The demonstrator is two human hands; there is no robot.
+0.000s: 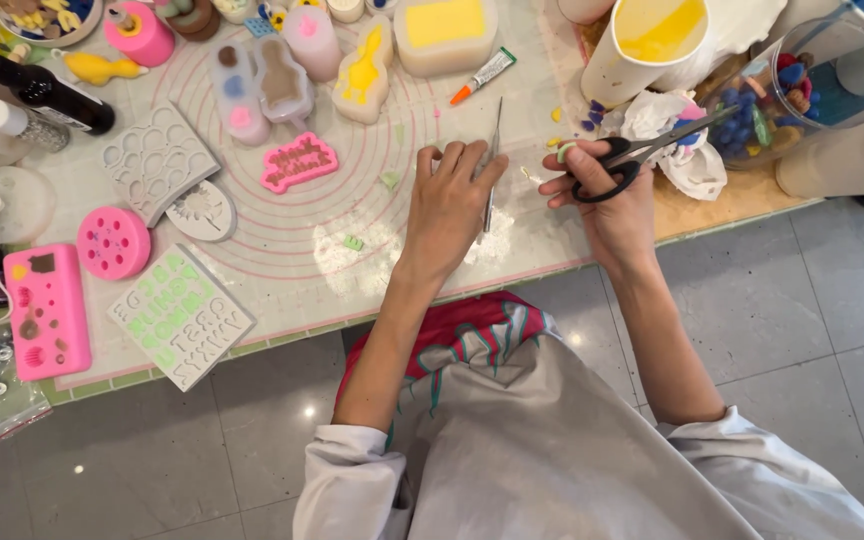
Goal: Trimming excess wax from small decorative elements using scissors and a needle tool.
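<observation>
two hands: right hand point(607, 205) grips scissors point(642, 152) (black-handled), left hand point(452, 200) on tweezers point(493, 165).

There was only one view, from a camera worn on the person's head. It looked almost straight down, from above and a little behind the silicone work mat point(282, 250), which filled the upper part of the picture. Below the mat, nearer the camera, came the person's lap and the grey tiled floor point(802, 290). The camera was near: both forearms reached up from the lower edge toward the mat. The mat's far edge was cut off.
</observation>
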